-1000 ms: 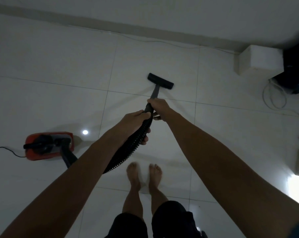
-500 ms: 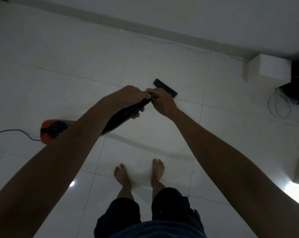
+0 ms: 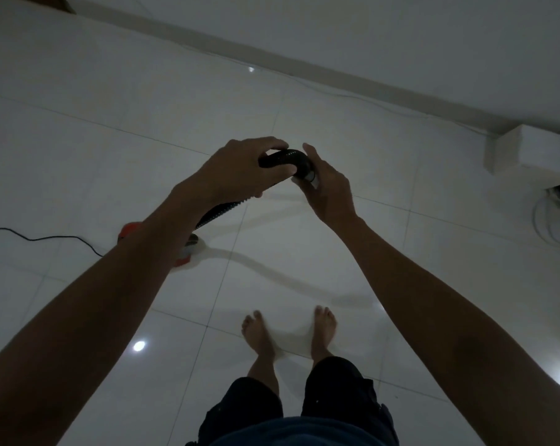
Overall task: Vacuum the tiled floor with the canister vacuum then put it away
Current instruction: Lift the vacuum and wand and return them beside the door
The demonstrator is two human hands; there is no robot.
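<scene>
**Both hands on the hose**

My left hand [image 3: 240,170] curls around the black hose [image 3: 283,159], held up ahead of me. My right hand [image 3: 328,188] grips its end. The red canister [image 3: 130,231] sits on the tiled floor [image 3: 111,162], left, under my forearm.

Both arms are reaching forward, raised. Left hand [image 3: 240,170] is curling its fingers around the hose [image 3: 278,160]; right hand [image 3: 328,188] is gripping the hose end, thumb up.
</scene>
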